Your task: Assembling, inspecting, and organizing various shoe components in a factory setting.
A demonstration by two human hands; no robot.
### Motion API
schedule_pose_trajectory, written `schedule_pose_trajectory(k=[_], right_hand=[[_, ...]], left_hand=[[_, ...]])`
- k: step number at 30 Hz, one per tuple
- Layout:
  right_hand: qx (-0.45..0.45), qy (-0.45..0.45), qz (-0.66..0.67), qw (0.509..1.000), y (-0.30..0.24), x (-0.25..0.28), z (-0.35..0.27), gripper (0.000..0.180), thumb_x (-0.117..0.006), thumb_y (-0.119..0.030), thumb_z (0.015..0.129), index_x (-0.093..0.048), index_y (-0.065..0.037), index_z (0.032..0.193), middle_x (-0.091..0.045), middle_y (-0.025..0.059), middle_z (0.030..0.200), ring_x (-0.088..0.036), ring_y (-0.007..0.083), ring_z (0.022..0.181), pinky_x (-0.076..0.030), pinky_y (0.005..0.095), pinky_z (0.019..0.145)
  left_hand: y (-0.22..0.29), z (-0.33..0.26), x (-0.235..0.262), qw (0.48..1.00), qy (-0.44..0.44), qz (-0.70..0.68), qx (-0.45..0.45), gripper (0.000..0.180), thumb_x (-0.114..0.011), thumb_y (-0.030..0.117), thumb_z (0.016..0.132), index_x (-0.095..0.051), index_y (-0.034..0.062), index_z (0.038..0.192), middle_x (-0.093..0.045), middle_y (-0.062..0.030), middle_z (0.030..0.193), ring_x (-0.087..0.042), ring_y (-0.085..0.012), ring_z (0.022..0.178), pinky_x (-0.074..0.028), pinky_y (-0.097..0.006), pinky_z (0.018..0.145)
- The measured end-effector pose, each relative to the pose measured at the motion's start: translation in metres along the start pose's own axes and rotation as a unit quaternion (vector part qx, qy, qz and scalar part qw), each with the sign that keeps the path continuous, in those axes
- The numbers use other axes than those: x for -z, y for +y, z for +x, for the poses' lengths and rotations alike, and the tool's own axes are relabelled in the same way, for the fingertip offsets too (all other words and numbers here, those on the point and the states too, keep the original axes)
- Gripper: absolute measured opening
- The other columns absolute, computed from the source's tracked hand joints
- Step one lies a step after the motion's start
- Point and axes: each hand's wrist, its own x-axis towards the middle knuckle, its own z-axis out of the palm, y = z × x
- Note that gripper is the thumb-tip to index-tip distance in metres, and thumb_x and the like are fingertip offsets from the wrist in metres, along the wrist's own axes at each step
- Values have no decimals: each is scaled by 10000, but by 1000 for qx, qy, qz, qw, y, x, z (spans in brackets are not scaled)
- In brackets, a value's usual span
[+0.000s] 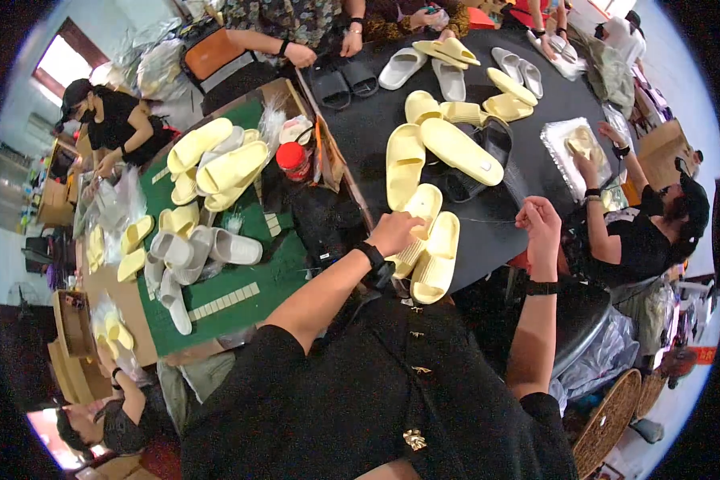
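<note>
At the near edge of the dark table, my left hand closes on the strap area of a pale yellow slipper. A second yellow slipper lies against it, nearer to me. My right hand is raised to the right of them, thumb and fingertips pinched together. A faint, thin thread runs from that pinch toward the slippers. Just beyond, two more yellow slippers, one upright and one sole-up, rest partly over black slippers.
Yellow, grey and black slippers cover the far part of the table. On the left, a green mat bears yellow and grey slippers and a red-lidded jar. Co-workers sit around; one at right handles a clear bag. A black stool is beside me.
</note>
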Motion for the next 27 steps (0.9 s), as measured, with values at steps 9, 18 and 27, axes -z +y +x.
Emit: schedule_pose_trajectory(k=[9, 18, 27], right_hand=[[-77, -114, -164, 977, 33, -9, 35, 92, -582, -83, 844, -616, -5, 881, -533, 9, 653, -510, 75, 561, -419, 207, 493], [-108, -208, -247, 940, 57, -14, 48, 40, -585, -56, 825, -611, -26, 826, -538, 4, 635, -499, 72, 527, -413, 206, 471], [-103, -200, -278, 934, 66, -5, 53, 58, -592, -76, 819, -611, -21, 822, -546, 5, 629, -500, 75, 519, -414, 207, 471]], left_hand=[[-6, -26, 0, 998, 25, 50, -7, 215, -610, 110, 726, -628, 103, 941, -577, -97, 845, -538, -311, 841, -482, -406, 728], [-2, -33, -3, 999, 25, 31, 38, 147, -624, 107, 704, -658, 91, 847, -568, -103, 857, -533, -306, 859, -486, -400, 714], [3, -28, -10, 992, 31, 87, 91, 158, -659, 157, 680, -620, 34, 770, -540, -151, 864, -523, -315, 889, -502, -403, 689]])
